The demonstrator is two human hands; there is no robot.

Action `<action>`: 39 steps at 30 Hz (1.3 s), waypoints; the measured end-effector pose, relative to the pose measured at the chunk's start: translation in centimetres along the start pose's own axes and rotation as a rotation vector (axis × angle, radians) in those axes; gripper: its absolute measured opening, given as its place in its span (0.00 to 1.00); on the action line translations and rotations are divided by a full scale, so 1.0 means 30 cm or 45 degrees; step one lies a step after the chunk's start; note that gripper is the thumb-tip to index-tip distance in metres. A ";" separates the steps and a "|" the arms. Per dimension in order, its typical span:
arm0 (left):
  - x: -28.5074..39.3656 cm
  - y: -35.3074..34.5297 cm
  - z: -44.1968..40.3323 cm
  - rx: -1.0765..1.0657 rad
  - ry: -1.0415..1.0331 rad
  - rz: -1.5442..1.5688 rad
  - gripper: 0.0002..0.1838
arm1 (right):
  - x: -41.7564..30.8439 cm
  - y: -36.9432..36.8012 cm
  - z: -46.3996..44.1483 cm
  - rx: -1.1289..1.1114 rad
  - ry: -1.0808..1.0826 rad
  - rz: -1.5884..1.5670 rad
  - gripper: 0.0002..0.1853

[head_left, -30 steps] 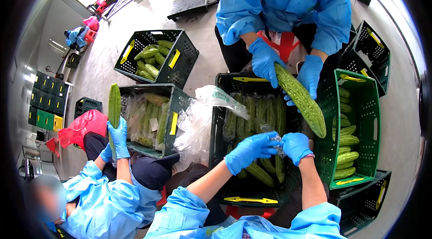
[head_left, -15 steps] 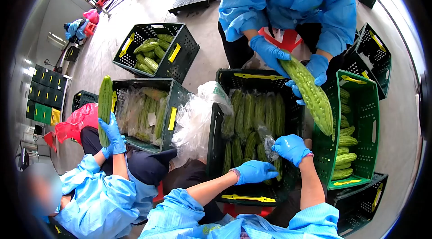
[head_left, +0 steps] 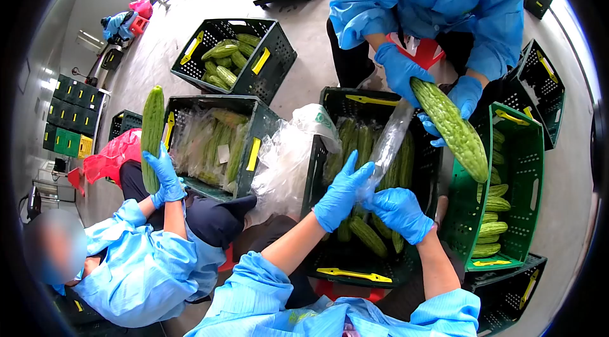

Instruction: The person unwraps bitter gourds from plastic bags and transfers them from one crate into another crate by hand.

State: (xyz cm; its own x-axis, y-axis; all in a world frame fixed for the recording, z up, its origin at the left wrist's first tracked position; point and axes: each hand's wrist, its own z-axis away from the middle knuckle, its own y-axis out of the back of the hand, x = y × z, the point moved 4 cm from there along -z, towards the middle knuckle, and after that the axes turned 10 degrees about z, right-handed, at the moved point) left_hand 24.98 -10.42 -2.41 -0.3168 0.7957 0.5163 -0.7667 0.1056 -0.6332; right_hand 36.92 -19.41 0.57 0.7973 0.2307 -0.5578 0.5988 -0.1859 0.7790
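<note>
Over the dark green crate (head_left: 355, 278) of bitter melons, my left hand (head_left: 342, 194) and my right hand (head_left: 401, 213), both in blue gloves, meet at a clear plastic bag (head_left: 391, 140). The bag stretches up and away from my fingers. My right hand pinches its lower end; my left hand touches its side with thumb and fingers partly spread. Rows of melons (head_left: 366, 238) lie beneath, several wrapped in plastic. Facing me, a co-worker holds a large bitter melon (head_left: 450, 127) in two gloved hands, just right of the bag.
A green crate (head_left: 536, 191) of melons stands at the right. Left of my crate lie loose plastic bags (head_left: 279, 169), then a crate (head_left: 254, 140) of wrapped melons. Another crate (head_left: 279, 70) stands behind. At the left, a seated co-worker holds a bitter melon (head_left: 152, 134) upright.
The crumpled bag in my right hand now extends away from me. My left hand has risen from the melons to the bag. The whole view has shifted slightly.
</note>
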 end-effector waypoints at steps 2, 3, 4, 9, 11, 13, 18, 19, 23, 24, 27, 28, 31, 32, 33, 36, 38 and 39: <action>0.046 -0.006 0.027 -0.055 0.011 0.006 0.44 | -0.029 0.001 -0.012 -0.085 0.067 0.013 0.06; 0.053 0.025 0.011 -0.087 -0.031 -0.047 0.44 | -0.031 -0.001 -0.015 -0.142 0.095 0.023 0.07; 0.060 0.053 0.002 -0.119 -0.075 -0.099 0.44 | -0.035 -0.003 -0.019 -0.132 0.083 0.006 0.08; 0.235 0.044 0.065 -0.104 -0.510 -0.519 0.39 | -0.041 -0.021 -0.035 -0.306 -0.042 0.168 0.16; 0.323 0.081 0.099 0.054 -0.714 -0.698 0.34 | 0.001 -0.049 -0.018 -0.351 -0.090 0.275 0.18; 0.430 0.139 0.126 0.191 -0.982 -0.870 0.30 | 0.032 -0.062 -0.011 -0.451 -0.152 0.396 0.17; 0.623 0.318 0.169 0.594 -1.465 -1.602 0.30 | 0.078 -0.089 0.009 -0.434 -0.220 0.482 0.14; 0.633 0.391 0.148 0.655 -1.466 -1.758 0.29 | 0.084 -0.095 0.012 -0.437 -0.225 0.469 0.14; 0.562 0.572 0.009 0.814 -0.327 -2.305 0.29 | 0.092 -0.106 0.015 -0.460 -0.263 0.430 0.14; 0.491 0.710 -0.057 0.506 -0.378 -2.385 0.35 | 0.091 -0.104 0.016 -0.475 -0.269 0.439 0.13; 0.243 0.906 -0.161 0.329 0.048 -2.216 0.54 | 0.087 -0.082 -0.006 -0.532 -0.277 0.451 0.12; 0.214 0.828 -0.127 0.427 0.444 -2.256 0.58 | 0.091 -0.084 -0.006 -0.556 -0.285 0.447 0.11; 0.084 0.882 -0.190 0.583 0.579 -2.235 0.54 | 0.104 -0.088 0.005 -0.509 -0.301 0.438 0.11; 0.036 0.938 -0.228 0.612 0.562 -2.209 0.53 | 0.112 -0.087 0.009 -0.509 -0.329 0.431 0.11; 0.011 0.973 -0.255 0.616 0.590 -2.237 0.51 | 0.118 -0.094 0.012 -0.516 -0.307 0.429 0.11; -0.032 1.051 -0.316 0.634 0.513 -2.192 0.49 | 0.114 -0.099 0.044 -0.617 -0.297 0.482 0.11; -0.047 1.102 -0.356 0.646 0.501 -2.162 0.48 | 0.107 -0.089 0.047 -0.637 -0.313 0.467 0.11; -0.046 1.101 -0.361 0.635 0.530 -2.206 0.47 | 0.112 -0.098 0.056 -0.639 -0.335 0.473 0.11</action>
State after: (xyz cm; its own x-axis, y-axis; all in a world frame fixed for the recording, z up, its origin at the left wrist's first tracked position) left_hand 6.13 -1.57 -30.27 0.9893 0.0886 0.1160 -0.1423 0.7610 0.6329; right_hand 37.96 -19.69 -4.07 0.9733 -0.0150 -0.2289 0.2242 0.2732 0.9355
